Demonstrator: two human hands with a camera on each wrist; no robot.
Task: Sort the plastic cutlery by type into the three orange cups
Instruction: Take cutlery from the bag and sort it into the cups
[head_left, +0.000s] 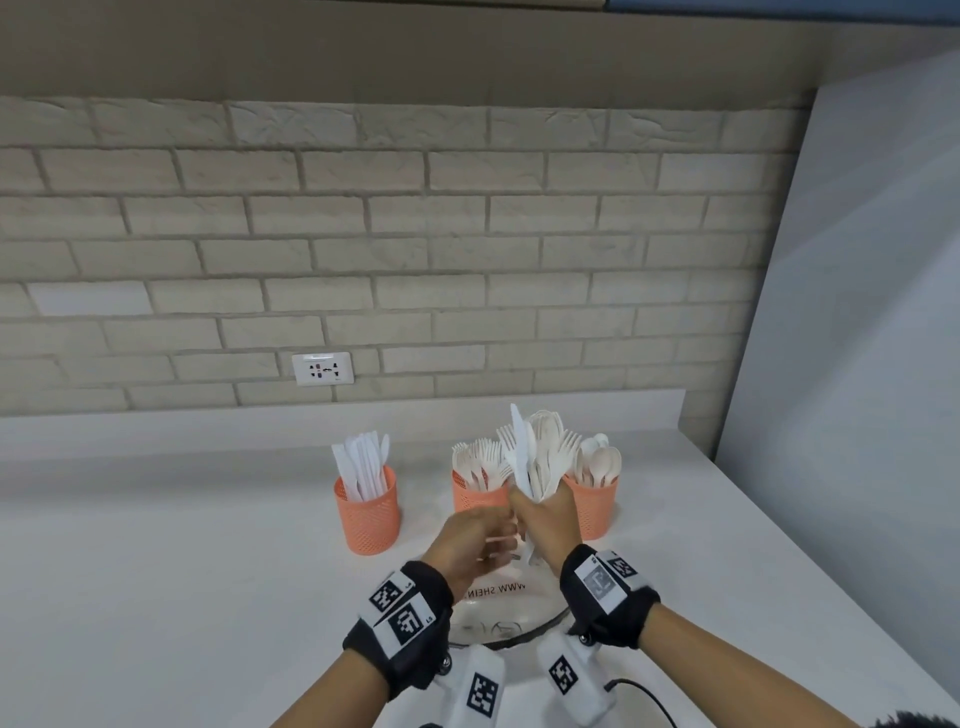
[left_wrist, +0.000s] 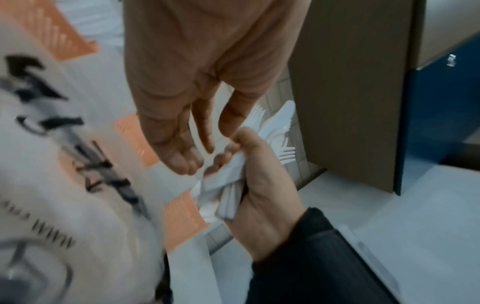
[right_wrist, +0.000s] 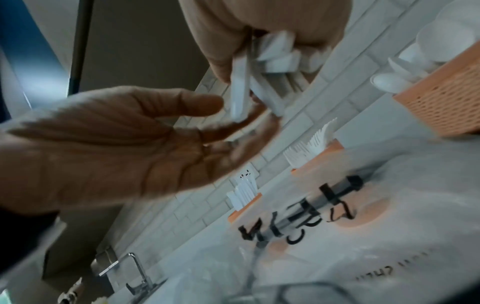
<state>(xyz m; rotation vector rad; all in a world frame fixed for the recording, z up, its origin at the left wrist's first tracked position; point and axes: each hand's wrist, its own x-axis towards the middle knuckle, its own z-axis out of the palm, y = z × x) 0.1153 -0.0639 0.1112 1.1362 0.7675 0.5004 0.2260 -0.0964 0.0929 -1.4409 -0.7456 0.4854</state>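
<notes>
Head cam looks fwd and down over the desk (head_left: 208, 597) toward the brick wall (head_left: 415, 234). Both wrist cams sit v. close, tilted, facing the hands. All three share the orange cups (head_left: 368, 514), mid-frame in the head view.

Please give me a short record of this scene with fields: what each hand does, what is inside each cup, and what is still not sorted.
right hand: grips an upright bundle of mixed cutlery
left hand: fingers straight, reaching to the handle ends under the bundle; holds nothing that I can see
left cup: knives
middle cup: forks
right cup: spoons
unsorted: the bundle, with knives, forks and spoons together
under the hands: a clear printed plastic bag on the white counter
</notes>
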